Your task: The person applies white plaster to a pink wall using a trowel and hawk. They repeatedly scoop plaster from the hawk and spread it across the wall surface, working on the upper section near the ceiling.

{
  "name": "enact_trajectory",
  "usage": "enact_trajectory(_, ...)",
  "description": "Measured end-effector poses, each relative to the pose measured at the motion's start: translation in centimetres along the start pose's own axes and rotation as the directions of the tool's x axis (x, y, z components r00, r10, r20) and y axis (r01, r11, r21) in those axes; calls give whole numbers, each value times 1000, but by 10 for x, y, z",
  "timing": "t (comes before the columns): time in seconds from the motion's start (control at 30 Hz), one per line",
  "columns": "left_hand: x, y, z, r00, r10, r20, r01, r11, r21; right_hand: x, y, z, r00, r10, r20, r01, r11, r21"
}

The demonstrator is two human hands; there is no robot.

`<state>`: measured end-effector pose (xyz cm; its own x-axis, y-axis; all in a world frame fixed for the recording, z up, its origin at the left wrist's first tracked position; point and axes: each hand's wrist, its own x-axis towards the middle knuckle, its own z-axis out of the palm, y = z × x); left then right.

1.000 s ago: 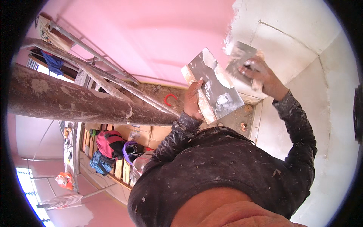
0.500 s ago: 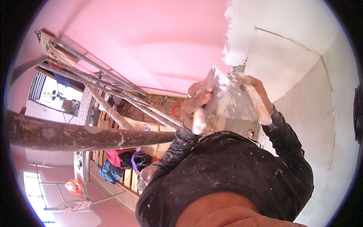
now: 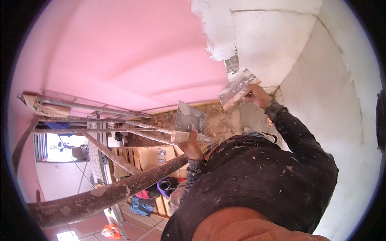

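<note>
Low in front of me, my left hand [image 3: 192,147] is closed around the pale, worn handle of a putty knife [image 3: 189,116], its broad grey blade pointing up. Farther right and higher, my right hand [image 3: 259,96] grips a plastering trowel [image 3: 238,87]. White plaster smears its flat blade, which is tilted near the wall, below a rough grey strip [image 3: 232,65]; whether it touches the wall I cannot tell. White plaster [image 3: 219,42] with a ragged edge meets the pink wall [image 3: 140,52] above that strip. My fingers partly hide both handles.
A thick, paint-spotted pole [image 3: 108,195] crosses at lower left, near my left forearm. Thinner scaffold tubes [image 3: 108,151] stand behind it. Below are cardboard boxes [image 3: 155,157], a blue cloth bundle [image 3: 141,205] and an orange bag [image 3: 111,231]. A white wall [image 3: 333,96] rises at right.
The two tools, close together before, are now apart. My right hand has raised the trowel toward the wall; my left has lowered the putty knife leftward. The view has turned.
</note>
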<state>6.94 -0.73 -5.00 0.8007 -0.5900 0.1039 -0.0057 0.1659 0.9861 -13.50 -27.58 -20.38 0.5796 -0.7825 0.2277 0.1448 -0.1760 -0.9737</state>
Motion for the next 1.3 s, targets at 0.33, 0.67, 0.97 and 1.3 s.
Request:
enact_trajectory(0.33,-27,31,-9,991,-116,62,110,989,100,135,61,112,445,203,-872,-635,759,-147)
enact_trajectory(0.67,-37,23,-31,987,-151,58,141,979,150,202,31,124,286,267,-920,-628,778,31)
enact_trajectory(0.97,-39,14,-38,975,-220,45,203,950,235,251,69,136,353,71,-933,-695,688,-211)
enact_trajectory(1.3,-43,21,-26,969,-242,-38,244,942,230,204,84,252,642,340,-688,-338,930,144)
